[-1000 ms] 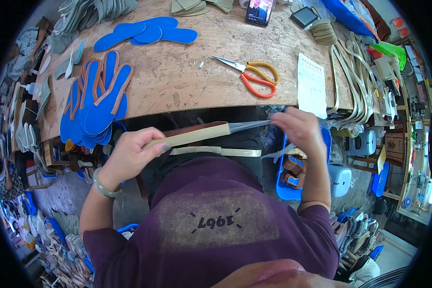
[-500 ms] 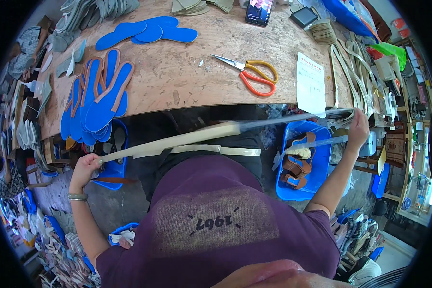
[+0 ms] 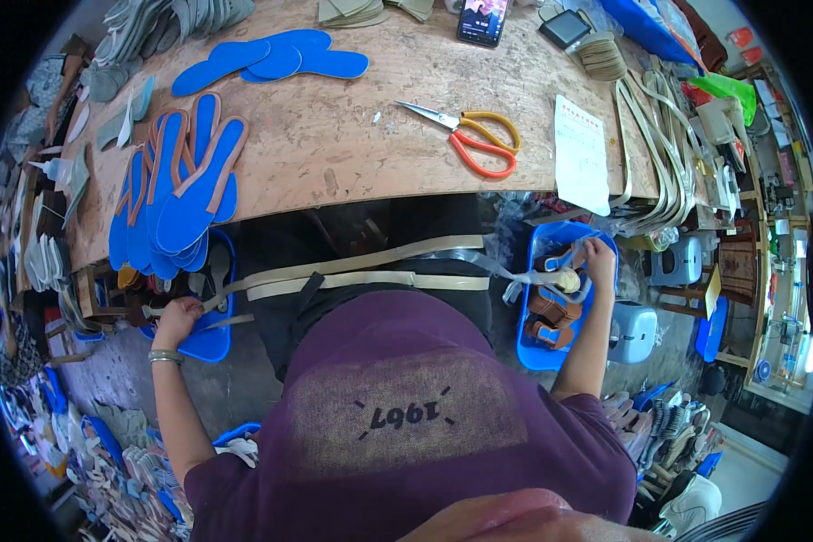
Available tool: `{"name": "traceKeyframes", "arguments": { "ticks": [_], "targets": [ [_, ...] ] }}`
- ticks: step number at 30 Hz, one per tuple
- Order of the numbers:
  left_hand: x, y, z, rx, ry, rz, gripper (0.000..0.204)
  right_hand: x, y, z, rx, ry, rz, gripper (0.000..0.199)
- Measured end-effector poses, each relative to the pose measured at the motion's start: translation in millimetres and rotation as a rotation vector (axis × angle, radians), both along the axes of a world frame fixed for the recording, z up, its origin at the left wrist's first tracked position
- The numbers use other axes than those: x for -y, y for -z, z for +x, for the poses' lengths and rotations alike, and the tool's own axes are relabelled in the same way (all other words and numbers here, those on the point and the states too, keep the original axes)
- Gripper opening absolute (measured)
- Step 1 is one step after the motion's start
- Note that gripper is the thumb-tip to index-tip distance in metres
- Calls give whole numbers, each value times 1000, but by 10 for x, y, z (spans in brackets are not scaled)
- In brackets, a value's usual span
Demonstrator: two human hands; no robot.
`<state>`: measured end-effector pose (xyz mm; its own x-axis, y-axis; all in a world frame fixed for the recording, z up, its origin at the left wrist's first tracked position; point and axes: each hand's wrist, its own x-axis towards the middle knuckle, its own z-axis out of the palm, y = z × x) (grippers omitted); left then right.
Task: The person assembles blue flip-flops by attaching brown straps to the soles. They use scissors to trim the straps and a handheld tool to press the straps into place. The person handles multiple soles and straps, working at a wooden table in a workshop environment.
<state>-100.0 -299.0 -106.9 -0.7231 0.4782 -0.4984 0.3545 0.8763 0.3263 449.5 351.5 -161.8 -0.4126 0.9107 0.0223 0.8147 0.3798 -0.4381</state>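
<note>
A long beige strip [image 3: 343, 263] stretches across my lap. Its left end runs into my left hand [image 3: 179, 318], which is closed on it over the left blue bin. From the strip's right end a clear film [image 3: 465, 256] hangs loose and leads toward my right hand [image 3: 597, 260]. That hand pinches the film above the right blue bin [image 3: 526, 341]. A second beige strip [image 3: 370, 283] lies on my lap, just nearer than the first. Brown leather-like pieces [image 3: 551, 312] and a pale roll [image 3: 568, 280] sit in the right bin.
On the wooden table [image 3: 325, 135] lie blue insoles [image 3: 190, 208], orange-handled scissors [image 3: 479, 135], a paper sheet [image 3: 581, 154] and a phone [image 3: 481, 22]. Pale strips [image 3: 664, 154] hang over its right edge. A left blue bin [image 3: 212, 341] stands below the table.
My right hand has come in leftward and down to above the right bin, and the taut film has gone slack. My left hand has shifted slightly, lowering the strip's left end.
</note>
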Motion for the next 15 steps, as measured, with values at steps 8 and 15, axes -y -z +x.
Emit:
{"name": "traceKeyframes", "arguments": {
  "ticks": [8, 15],
  "targets": [
    [-24, -32, 26, -171, 165, -261, 24, 147, 637, -518, 523, -279, -227, 32],
    [-1665, -532, 972, -30, 240, 322, 19, 1300, -2, -1829, -123, -741, -57, 50]
  ]
}}
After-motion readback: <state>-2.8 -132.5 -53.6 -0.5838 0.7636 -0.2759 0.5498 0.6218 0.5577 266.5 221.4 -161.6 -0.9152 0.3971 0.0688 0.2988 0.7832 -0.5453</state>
